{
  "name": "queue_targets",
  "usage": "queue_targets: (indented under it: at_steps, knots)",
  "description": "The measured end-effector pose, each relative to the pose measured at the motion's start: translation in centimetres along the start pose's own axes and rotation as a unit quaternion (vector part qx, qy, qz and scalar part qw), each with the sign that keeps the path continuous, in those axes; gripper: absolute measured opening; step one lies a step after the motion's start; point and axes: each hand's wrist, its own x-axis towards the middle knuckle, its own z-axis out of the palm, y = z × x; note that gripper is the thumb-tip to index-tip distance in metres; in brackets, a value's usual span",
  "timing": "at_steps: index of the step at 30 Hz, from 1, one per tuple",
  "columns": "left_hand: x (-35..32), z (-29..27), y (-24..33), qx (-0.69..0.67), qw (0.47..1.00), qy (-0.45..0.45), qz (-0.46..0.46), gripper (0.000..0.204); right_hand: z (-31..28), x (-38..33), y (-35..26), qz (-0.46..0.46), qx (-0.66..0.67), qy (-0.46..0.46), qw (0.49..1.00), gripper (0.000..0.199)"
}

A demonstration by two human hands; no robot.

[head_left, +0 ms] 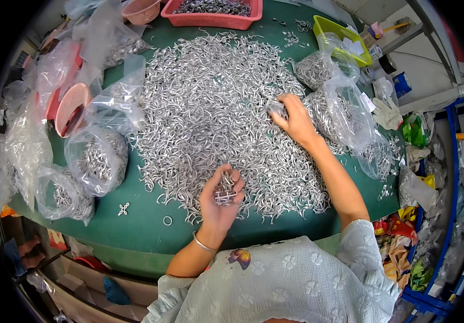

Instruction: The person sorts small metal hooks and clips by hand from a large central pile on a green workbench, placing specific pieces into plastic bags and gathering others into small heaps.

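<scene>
A broad heap of small curved silver metal pieces (189,97) covers the middle of the green table. Near the heap's front edge, my left hand (221,196) is turned palm up, its fingers curled around several of these metal pieces (225,192). A bracelet circles that wrist. My right hand (294,121) reaches over the right part of the heap, its thumb and fingers bent around a small cluster of metal pieces (278,109). A cross-shaped metal piece (123,209) and a metal ring (167,220) lie apart on the table at the front left.
Clear plastic bags of metal pieces (100,161) stand at the left, and more bags (345,113) at the right. A pink tray (210,20) of parts sits at the back. A yellow-green basket (350,37) stands back right. Blue shelving (452,161) rises beyond the table's right edge.
</scene>
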Motion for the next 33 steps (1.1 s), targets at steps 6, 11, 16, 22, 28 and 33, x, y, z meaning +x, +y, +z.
queue_targets:
  at_steps: [6, 11, 16, 22, 28, 33]
  knots:
    - [0.1, -0.1, 0.2, -0.009, 1.0, -0.001, 0.001, 0.021, 0.4, 2.0, 0.4, 0.136, 0.066, 0.046, 0.987, 0.029]
    - [0.2, -0.1, 0.2, -0.002, 1.0, 0.008, 0.002, 0.021, -0.2, 3.0, 1.8, 0.292, 0.112, 0.099, 0.945, 0.037]
    - [0.1, -0.4, 0.2, -0.008, 1.0, -0.009, 0.005, 0.023, -3.0, 3.5, 1.6, 0.423, 0.503, 0.095, 0.748, 0.027]
    - [0.1, -0.7, 0.2, -0.019, 1.0, 0.001, -0.004, 0.021, -3.9, 3.3, 0.6, 0.365, 0.267, 0.02, 0.892, 0.033]
    - [0.1, -0.6, 0.1, -0.001, 1.0, -0.022, -0.005, 0.022, -0.9, 5.4, -5.8, 0.033, 0.059, -0.108, 0.992, 0.039]
    - [0.1, -0.6, 0.3, -0.019, 0.999, -0.025, -0.01, 0.022, 6.5, 9.7, -11.8, -0.142, 0.136, -0.188, 0.962, 0.085]
